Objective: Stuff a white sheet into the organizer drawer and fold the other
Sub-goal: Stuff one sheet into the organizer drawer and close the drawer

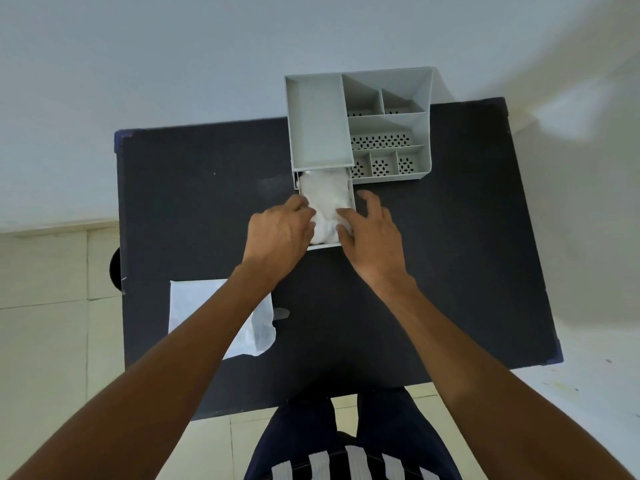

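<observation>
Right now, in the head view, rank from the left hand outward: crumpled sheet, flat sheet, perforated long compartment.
1. Crumpled sheet in the drawer, touching the left hand.
2. Flat sheet, near-left on the table.
3. Perforated long compartment, far right in the organizer.

Bare forearms, dark navy trousers (381, 427), a dark white-striped top (346, 465).

**Layout on the table**

The organizer (360, 126) stands at the far edge of the table (450, 254), right of centre. Its drawer (352, 195) is pulled out toward the person from the organizer's left part. A crumpled sheet (325, 199) lies in the drawer, between the left hand (277, 233) and the right hand (370, 237). A second sheet (201, 306) lies flat near the table's front left, partly under the left forearm.
</observation>
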